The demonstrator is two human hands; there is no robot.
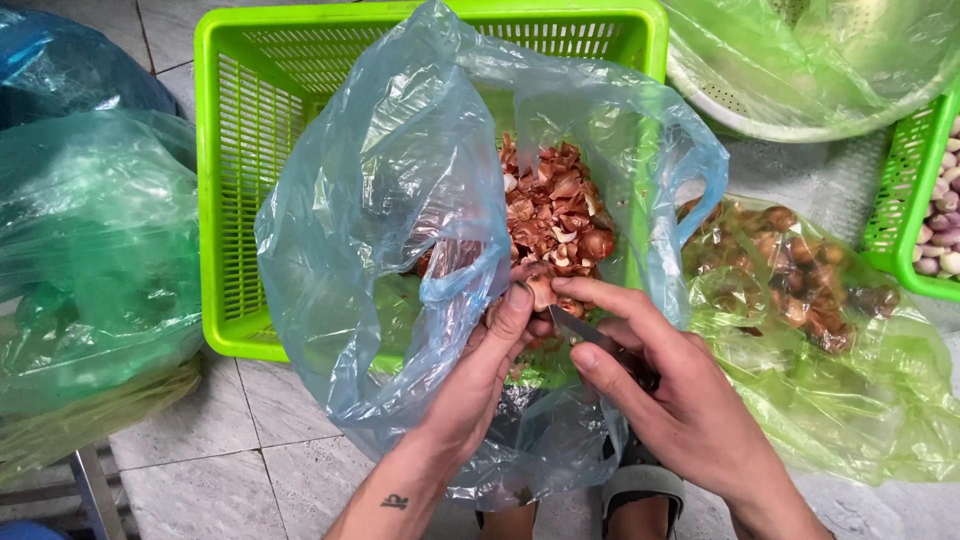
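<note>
A basket [240,150] stands on the floor [230,460] with a bag [400,200] draped into it, and peelings [550,210] lie inside that bag. Right of the basket lies a sack of shallots [800,290]; behind it sits a colander [760,110], and a second basket [905,200] stands at the right edge. Bundled bags [90,250] lie to the left.

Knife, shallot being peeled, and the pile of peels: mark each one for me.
knife [578,328]: head view, on the bare blade between the two hands.
shallot [541,291]: head view, on its pale peeled side at the left hand's fingertips.
peels [550,210]: head view, middle of the reddish heap inside the blue bag.
</note>
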